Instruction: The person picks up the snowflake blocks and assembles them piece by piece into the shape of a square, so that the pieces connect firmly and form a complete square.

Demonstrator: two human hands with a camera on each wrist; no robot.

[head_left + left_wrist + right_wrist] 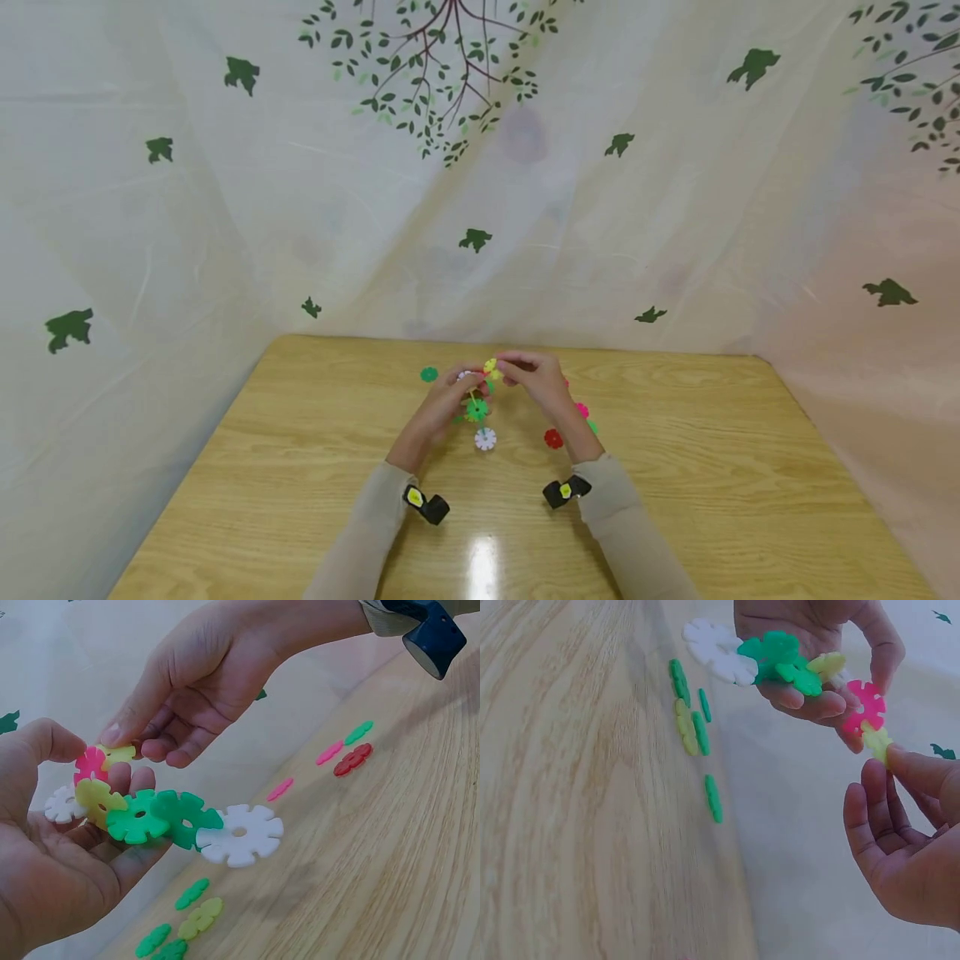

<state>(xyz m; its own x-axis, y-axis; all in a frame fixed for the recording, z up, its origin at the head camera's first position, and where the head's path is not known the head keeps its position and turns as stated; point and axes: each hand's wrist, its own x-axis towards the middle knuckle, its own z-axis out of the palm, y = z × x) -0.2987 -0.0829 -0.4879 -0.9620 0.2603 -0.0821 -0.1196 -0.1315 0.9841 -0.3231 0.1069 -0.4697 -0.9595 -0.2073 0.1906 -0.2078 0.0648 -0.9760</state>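
My left hand holds a chain of notched, flower-shaped plastic discs above the table. In the left wrist view the chain runs from a large white disc through a green disc and another green one to a yellow disc. Beyond these are a smaller-looking white disc and a pink disc, which the left thumb and fingers grip. Between thumb and fingertips, my right hand pinches a pale yellow disc against the pink disc's edge. Whether their slots interlock is hard to tell.
Several loose green discs and a yellow disc lie on the wooden table below the left hand. Beside the right forearm lie a red disc, pink discs and a green one. A printed cloth stands behind the table.
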